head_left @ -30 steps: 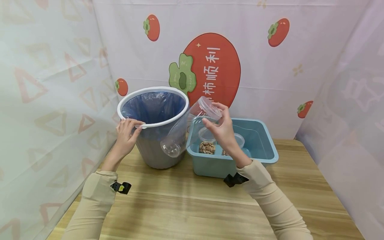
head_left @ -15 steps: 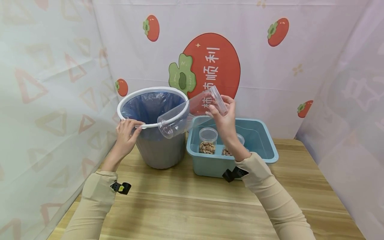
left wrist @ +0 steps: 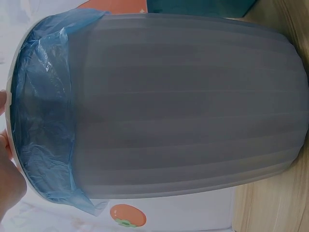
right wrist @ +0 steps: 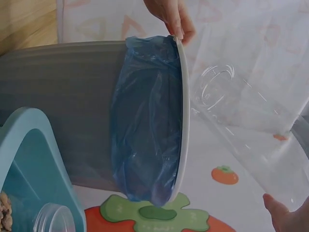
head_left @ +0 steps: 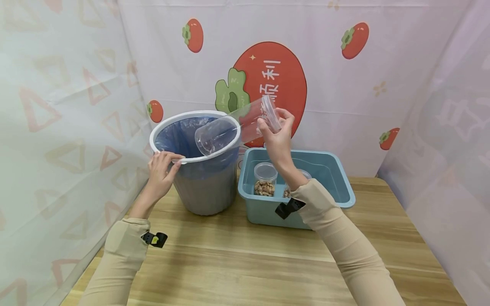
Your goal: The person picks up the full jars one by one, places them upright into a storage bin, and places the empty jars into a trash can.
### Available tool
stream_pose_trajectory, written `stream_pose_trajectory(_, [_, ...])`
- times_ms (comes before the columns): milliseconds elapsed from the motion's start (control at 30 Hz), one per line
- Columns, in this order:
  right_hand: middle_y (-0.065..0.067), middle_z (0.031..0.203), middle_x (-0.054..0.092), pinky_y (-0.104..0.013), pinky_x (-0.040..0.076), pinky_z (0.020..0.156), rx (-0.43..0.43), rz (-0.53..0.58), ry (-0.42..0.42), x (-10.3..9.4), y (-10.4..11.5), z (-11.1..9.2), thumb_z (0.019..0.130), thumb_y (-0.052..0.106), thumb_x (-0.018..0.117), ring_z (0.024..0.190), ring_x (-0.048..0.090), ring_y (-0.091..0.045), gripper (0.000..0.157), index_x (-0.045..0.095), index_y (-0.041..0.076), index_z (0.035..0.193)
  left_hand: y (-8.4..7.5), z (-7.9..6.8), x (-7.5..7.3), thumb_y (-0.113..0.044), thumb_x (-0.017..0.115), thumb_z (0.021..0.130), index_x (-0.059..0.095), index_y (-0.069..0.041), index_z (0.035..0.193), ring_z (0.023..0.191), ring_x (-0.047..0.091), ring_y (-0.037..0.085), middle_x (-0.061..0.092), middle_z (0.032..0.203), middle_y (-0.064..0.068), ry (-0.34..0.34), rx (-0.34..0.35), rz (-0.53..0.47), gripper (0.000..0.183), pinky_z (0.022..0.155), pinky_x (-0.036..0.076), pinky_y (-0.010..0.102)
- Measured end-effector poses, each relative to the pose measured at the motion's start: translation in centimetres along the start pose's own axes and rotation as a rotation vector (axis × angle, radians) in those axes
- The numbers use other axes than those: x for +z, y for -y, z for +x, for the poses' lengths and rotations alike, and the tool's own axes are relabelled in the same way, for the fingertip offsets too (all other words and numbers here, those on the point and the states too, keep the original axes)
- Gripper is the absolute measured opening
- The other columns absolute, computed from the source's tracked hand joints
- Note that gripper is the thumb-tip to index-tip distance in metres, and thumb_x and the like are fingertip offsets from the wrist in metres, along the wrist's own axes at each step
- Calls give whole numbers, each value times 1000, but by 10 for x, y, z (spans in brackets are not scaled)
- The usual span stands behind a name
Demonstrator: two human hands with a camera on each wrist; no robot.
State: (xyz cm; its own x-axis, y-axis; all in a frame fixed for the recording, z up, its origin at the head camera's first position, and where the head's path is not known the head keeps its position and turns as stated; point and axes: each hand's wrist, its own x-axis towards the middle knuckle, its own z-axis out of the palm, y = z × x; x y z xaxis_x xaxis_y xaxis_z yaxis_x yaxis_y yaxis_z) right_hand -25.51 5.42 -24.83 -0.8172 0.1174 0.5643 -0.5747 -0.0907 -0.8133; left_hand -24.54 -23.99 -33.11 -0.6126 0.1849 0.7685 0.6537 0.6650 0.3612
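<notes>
My right hand [head_left: 281,138] grips a tall clear plastic jar [head_left: 239,121] by its lidded end. The jar lies tilted, its base lower and to the left, overlapping the mouth of the grey trash can [head_left: 206,193] in the head view. No contents show through its wall. In the right wrist view the jar [right wrist: 246,128] stretches beyond the can's white rim, with my right thumb [right wrist: 280,210] against it. My left hand [head_left: 161,170] holds the near left of that rim between thumb and fingers. A blue liner bag [left wrist: 46,116] folds over the can's edge.
Right of the can stands a blue-green tub [head_left: 294,216]. Inside are a lidded jar [head_left: 265,182] of shelled nuts and a second jar [head_left: 305,173], partly hidden by my right wrist. A patterned cloth [head_left: 325,85] hangs behind the wooden table [head_left: 229,263].
My right hand has lifted the clear jar up and leftward, turning it flatter, so its base passes from before the can to over its mouth. My left hand stays on the rim.
</notes>
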Motion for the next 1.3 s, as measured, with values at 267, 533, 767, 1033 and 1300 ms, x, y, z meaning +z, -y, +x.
stream_pose_trajectory(267, [-12, 114, 40, -28, 48, 74, 8, -75, 4, 14, -10, 12, 79, 23, 62, 96, 50, -21, 59, 25, 10, 123, 1, 1, 2, -4, 52, 84, 58, -1, 96, 97, 38, 35, 50, 94, 16, 7, 4, -7, 14, 92, 11, 55])
stream_pose_trajectory(533, [-10, 123, 37, -30, 46, 80, 8, -205, 70, 27, -20, 18, 77, 23, 68, 105, 45, -19, 63, 27, 10, 123, 1, 1, 2, -4, 52, 84, 58, -1, 96, 96, 38, 34, 49, 93, 16, 8, -3, -10, 14, 92, 11, 55])
stream_pose_trajectory(767, [-13, 124, 38, -30, 45, 79, -6, -316, 145, 36, -28, 19, 73, 22, 72, 105, 45, -21, 68, 29, 5, 124, 1, 1, 3, -3, 52, 83, 58, 0, 96, 95, 38, 34, 50, 93, 16, 7, -1, -13, 14, 92, 12, 55])
stream_pose_trajectory(1033, [-14, 127, 37, -35, 40, 90, 66, -421, 307, 37, -31, 15, 77, 26, 68, 118, 40, -25, 66, 32, 5, 128, 2, 1, 3, -5, 51, 84, 58, 0, 96, 95, 38, 35, 49, 93, 16, 11, -3, -9, 14, 91, 12, 55])
stream_pose_trajectory(1300, [-13, 127, 38, -39, 35, 93, 44, -477, 408, 26, -29, -2, 82, 28, 62, 117, 37, -22, 55, 38, 6, 126, 4, 1, 0, -8, 51, 86, 58, 0, 96, 95, 38, 35, 49, 93, 17, -4, 1, -3, 15, 90, 13, 55])
